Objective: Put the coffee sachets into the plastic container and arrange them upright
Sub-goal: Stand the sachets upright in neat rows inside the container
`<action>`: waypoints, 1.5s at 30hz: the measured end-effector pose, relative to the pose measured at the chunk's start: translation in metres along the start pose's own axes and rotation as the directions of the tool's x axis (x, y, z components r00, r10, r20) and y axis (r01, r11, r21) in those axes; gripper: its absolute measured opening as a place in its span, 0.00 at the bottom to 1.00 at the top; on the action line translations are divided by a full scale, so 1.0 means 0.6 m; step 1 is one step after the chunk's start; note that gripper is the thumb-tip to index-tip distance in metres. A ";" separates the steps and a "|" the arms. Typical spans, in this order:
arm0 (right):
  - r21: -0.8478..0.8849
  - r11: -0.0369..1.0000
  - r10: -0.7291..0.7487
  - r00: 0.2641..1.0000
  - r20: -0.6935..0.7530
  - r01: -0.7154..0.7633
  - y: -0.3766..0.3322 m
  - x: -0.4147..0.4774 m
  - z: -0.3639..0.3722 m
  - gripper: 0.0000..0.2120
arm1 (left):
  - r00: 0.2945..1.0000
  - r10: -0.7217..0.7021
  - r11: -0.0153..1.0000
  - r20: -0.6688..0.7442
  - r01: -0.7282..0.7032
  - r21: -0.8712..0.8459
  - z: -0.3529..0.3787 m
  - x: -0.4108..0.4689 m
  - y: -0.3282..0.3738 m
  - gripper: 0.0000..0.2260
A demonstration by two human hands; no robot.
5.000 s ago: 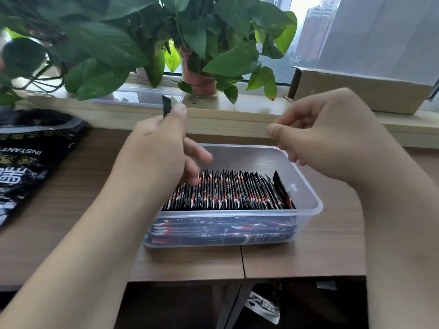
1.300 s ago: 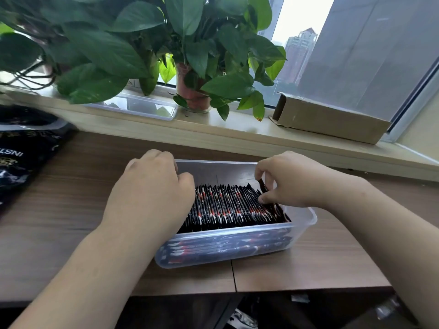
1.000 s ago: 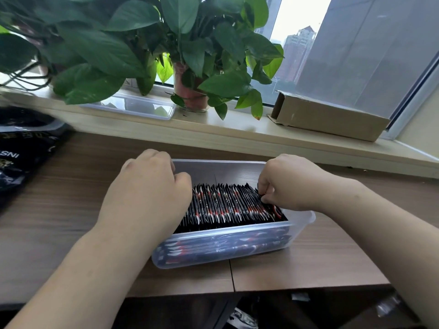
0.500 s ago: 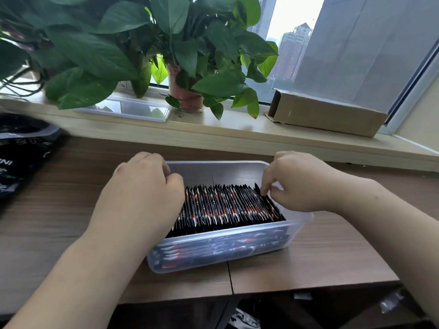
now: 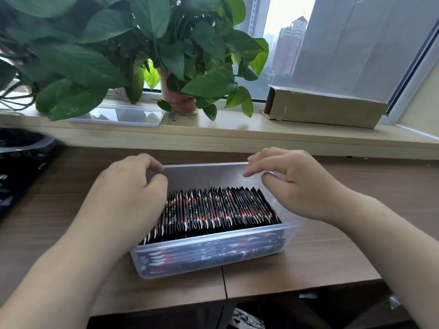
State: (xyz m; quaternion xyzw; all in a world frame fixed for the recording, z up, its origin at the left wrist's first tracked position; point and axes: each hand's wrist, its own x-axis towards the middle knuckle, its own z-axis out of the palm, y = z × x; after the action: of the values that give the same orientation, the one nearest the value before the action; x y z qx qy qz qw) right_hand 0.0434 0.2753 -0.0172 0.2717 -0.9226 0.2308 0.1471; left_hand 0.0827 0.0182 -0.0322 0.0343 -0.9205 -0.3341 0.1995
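clear plastic container [image 5: 204, 175] on wooden desk [image 5: 316, 260], near front edge. coffee sachets [image 5: 218, 210] inside: one tight row on edge, tops leaning slightly; more lying flat behind front wall. left hand [image 5: 128, 198] over left end, fingers curled, thumb against row end; grip on wall cannot be told. right hand [image 5: 297, 184] at far right corner, fingers loosely spread, holding nothing. black bag [image 5: 21, 167] at desk left.
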 end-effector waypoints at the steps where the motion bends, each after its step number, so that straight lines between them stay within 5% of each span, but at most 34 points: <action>1: 0.080 0.997 -0.004 0.999 -0.050 0.008 -0.006 -0.005 0.002 0.15 | 1.000 0.027 0.999 -0.005 -0.027 -0.034 -0.003 0.001 -0.001 0.08; 7: 0.168 0.986 0.022 0.999 -0.049 -0.014 -0.051 -0.008 0.022 0.15 | 0.968 0.231 0.964 0.094 -0.214 -0.159 -0.016 -0.003 -0.007 0.16; 13: -0.042 0.986 0.164 0.965 0.203 -0.158 -0.065 -0.014 0.037 0.32 | 0.890 0.165 0.946 0.426 -0.265 0.188 0.003 -0.004 -0.003 0.41; 31: -0.032 0.986 0.166 0.947 0.276 -0.163 -0.040 -0.026 0.013 0.39 | 0.832 0.169 0.913 0.528 -0.334 0.234 0.002 0.006 -0.004 0.49; 45: -0.035 0.974 0.225 0.940 0.256 -0.223 -0.052 -0.031 0.007 0.36 | 0.845 0.136 0.909 0.517 -0.313 0.274 -0.006 -0.002 0.020 0.42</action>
State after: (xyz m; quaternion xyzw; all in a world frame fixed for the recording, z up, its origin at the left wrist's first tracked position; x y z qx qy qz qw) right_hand 0.0754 0.2581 -0.0174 0.1924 -0.9594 0.2063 -0.0010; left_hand 0.0862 0.0257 -0.0228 -0.1258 -0.9824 -0.1377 -0.0096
